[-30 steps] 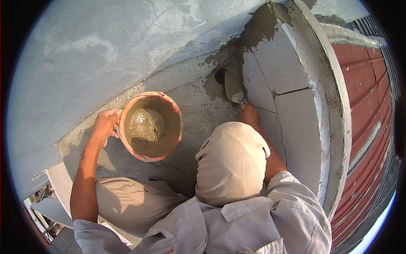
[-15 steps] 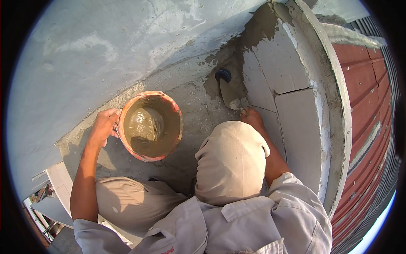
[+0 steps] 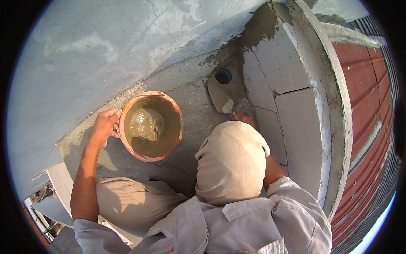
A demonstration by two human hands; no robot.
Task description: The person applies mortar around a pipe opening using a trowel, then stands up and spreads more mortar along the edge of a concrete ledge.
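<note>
An orange bucket [image 3: 176, 131] stands on the rough floor, with wet grey-brown mortar [image 3: 146, 122] in its bottom. At its left rim my left hand [image 3: 104, 126] grips the edge and handle. My right hand [image 3: 246, 119], partly hidden behind my knee, is closed on a trowel [image 3: 219, 97]. The mortar-smeared blade lies low over the floor and points away from me, just left of a round dark pipe opening [image 3: 223, 76]. Damp mortar covers the floor and corner around the pipe.
A grey plastered wall [image 3: 97, 63] runs along the left and top. Pale blocks [image 3: 298, 127] form a low wall on the right, beside a concrete ledge [image 3: 338, 127]. Beyond it lies a red metal roof [image 3: 363, 110]. My bent knees [image 3: 231, 165] are close in front.
The trowel in my right hand has moved left, and its blade has uncovered the pipe opening. My left hand and the bucket have stayed in place.
</note>
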